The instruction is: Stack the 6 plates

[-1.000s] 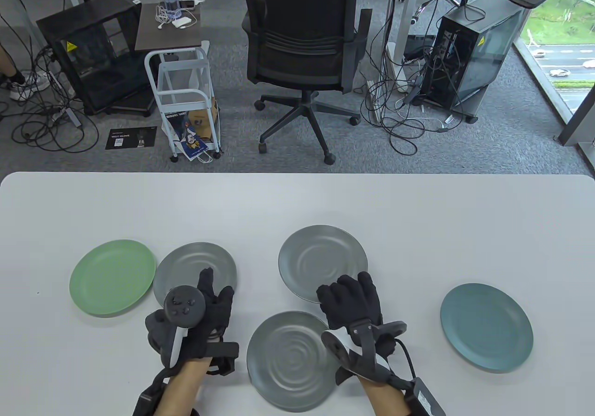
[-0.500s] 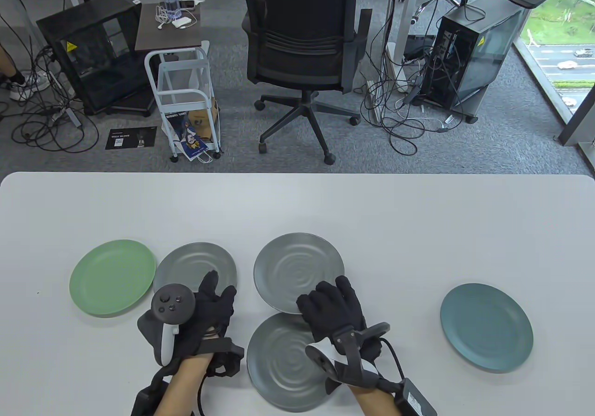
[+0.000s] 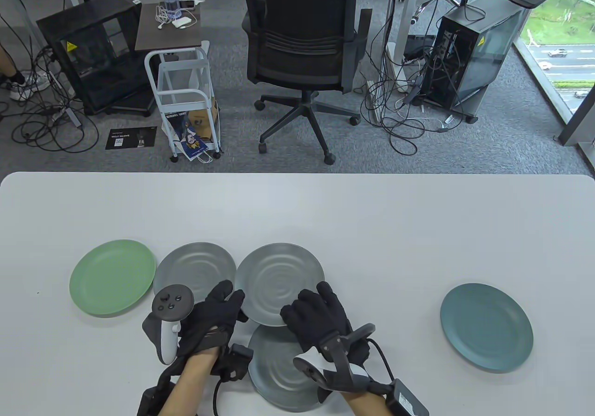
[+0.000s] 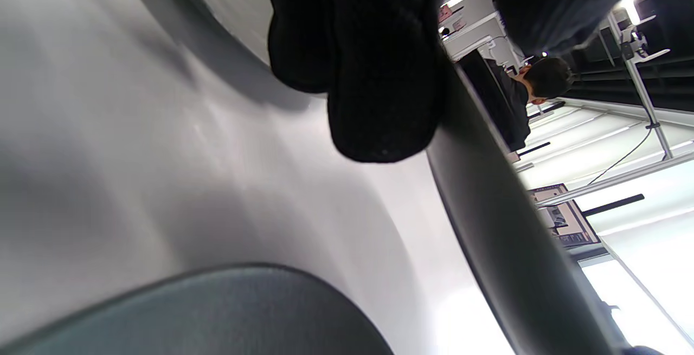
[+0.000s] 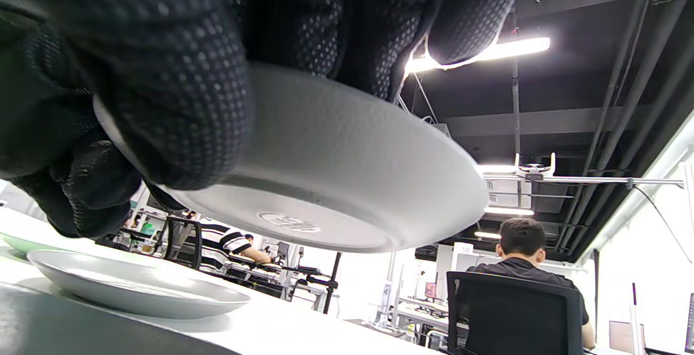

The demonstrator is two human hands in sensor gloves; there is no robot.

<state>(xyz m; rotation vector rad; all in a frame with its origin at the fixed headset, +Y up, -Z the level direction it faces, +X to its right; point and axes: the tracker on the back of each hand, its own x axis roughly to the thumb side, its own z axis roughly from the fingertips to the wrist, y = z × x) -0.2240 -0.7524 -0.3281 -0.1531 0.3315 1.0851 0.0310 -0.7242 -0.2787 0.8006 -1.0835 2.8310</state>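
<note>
Gripping lifted grey plate (image 3: pixel 279 281) by six-o'clock rim with my right hand (image 3: pixel 318 316), carrying it clear above worktop (image 3: pixel 418 221) for stacking. Left hand (image 3: pixel 211 318) hovering at nine o'clock; grip unclear.

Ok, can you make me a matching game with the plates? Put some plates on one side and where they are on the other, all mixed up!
Things:
1. green plate
2. teal plate
3. lifted grey plate
4. nearest grey plate

Places:
A. far right of the table, alone
B. far left of the table
C. flat on the table, partly under the right hand
D. in the air, held by the right hand

Pairs: 1-B, 2-A, 3-D, 4-C
</note>
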